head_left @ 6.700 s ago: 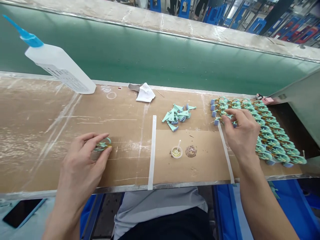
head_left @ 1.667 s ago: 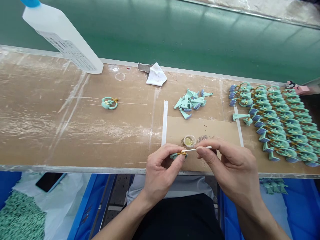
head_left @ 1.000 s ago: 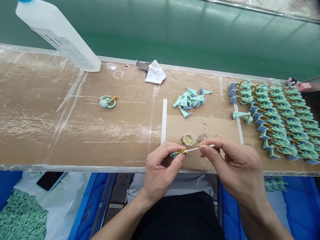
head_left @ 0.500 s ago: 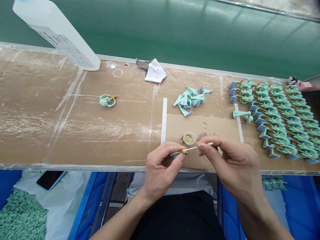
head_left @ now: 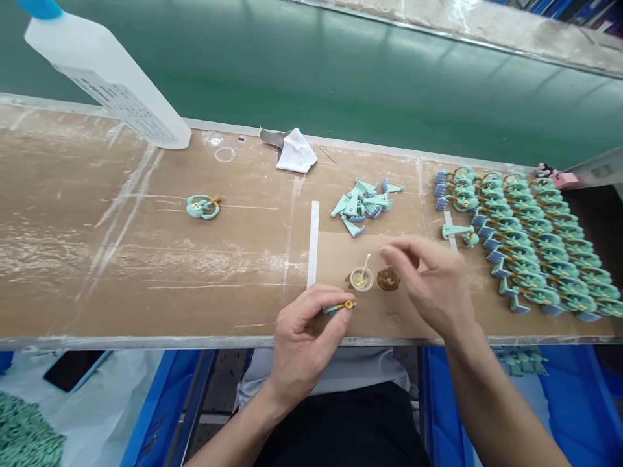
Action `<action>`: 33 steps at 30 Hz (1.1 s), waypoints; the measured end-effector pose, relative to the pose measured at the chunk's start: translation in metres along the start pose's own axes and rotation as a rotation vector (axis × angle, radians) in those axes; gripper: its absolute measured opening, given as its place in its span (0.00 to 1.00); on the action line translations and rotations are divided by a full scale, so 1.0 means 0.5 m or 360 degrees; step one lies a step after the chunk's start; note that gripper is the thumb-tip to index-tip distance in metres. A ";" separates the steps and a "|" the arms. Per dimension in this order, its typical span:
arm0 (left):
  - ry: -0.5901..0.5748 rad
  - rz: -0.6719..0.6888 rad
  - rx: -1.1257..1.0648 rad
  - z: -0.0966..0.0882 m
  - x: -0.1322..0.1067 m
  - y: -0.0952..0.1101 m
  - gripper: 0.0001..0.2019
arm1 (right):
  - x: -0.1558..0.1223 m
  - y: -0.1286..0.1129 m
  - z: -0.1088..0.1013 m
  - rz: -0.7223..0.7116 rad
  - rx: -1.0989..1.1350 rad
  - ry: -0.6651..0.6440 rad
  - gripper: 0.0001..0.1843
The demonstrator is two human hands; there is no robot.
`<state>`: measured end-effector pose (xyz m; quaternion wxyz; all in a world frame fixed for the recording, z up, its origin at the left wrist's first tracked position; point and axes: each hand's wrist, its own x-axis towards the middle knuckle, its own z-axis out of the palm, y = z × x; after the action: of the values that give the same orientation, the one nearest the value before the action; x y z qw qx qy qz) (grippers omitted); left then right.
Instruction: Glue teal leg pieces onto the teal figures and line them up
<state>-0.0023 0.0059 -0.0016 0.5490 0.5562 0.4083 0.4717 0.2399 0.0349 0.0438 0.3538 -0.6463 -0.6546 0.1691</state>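
Note:
Between thumb and forefinger, my left hand [head_left: 306,334] pinches a small mint-green and yellow plastic piece [head_left: 341,307], its round yellow end facing up; my palm hides part of it. A cotton swab [head_left: 365,264] leans in a small clear cup [head_left: 368,280] of yellowish liquid. My right hand [head_left: 428,275] hovers right of the cup, apart from the swab, fingers loosely curled and slightly blurred, with nothing visible in them. Behind the cup lies a pile of mint-green plastic pieces with bluish-purple ends [head_left: 357,204].
Rows of assembled mint-green pieces [head_left: 525,240] fill the right side. A lone ring-shaped piece [head_left: 203,207] lies left. A white bottle [head_left: 111,78], a white cloth [head_left: 296,152] and a toothpick [head_left: 328,154] are along the back. A phone [head_left: 75,370] rests over the left blue bin [head_left: 156,408].
My right hand has let go of the cotton swab, which now stands in the cup, and has moved slightly up. My left hand still holds the plastic piece. The view has shifted slightly.

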 end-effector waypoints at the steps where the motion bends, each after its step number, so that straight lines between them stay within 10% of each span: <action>1: 0.0003 0.0008 0.0001 0.000 0.000 -0.001 0.08 | 0.018 0.016 -0.004 -0.0003 -0.0043 0.0107 0.08; 12: 0.0001 0.0027 0.0037 -0.001 0.001 -0.009 0.08 | 0.183 0.089 0.015 -0.0297 -0.0510 -0.0088 0.21; 25: 0.0017 -0.0074 -0.0026 0.001 0.000 0.004 0.07 | -0.020 0.066 -0.048 -0.0008 -0.0191 -0.0069 0.04; 33: 0.0053 -0.0019 -0.0061 0.016 0.000 0.012 0.08 | -0.121 -0.026 -0.010 0.0834 0.1383 -0.0470 0.16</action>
<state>0.0050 0.0037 0.0048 0.5554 0.5352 0.4116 0.4855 0.2287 -0.0259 0.0412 0.4389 -0.5513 -0.3836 0.5969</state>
